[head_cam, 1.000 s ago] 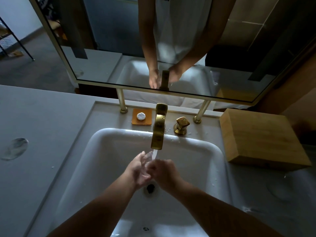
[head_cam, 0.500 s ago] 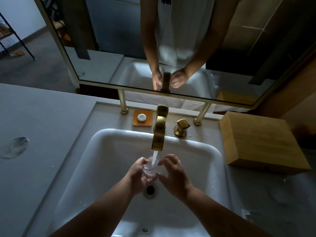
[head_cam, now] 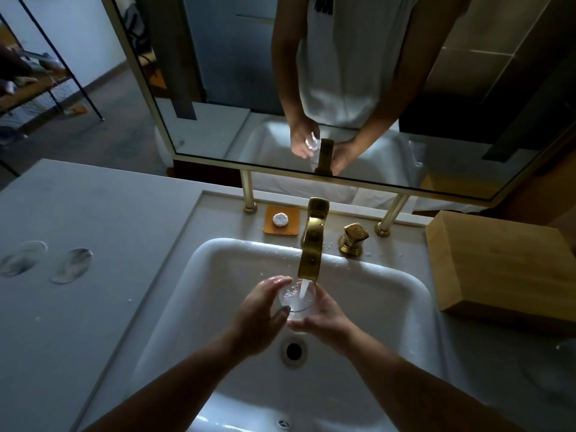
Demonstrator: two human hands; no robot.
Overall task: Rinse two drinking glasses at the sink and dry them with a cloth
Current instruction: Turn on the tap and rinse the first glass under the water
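A clear drinking glass (head_cam: 296,299) stands upright over the white sink (head_cam: 218,257), right under the gold faucet (head_cam: 313,244). Water runs from the spout into the glass. My left hand (head_cam: 258,313) grips the glass from the left, thumb at the near side and fingers round the far rim. My right hand (head_cam: 325,319) wraps round its right side and base. I see no second glass that I can be sure of, and no cloth.
The drain (head_cam: 293,350) lies just below the hands. Behind the basin are an orange soap dish (head_cam: 290,227) and the gold tap handle (head_cam: 353,240). A wooden box (head_cam: 498,263) sits on the right. Two round translucent marks (head_cam: 71,265) show on the left counter.
My right hand, which hovered beside the glass, has closed round its side and base. The glass is now held upright under the stream. The view has tilted to show more counter on the left.
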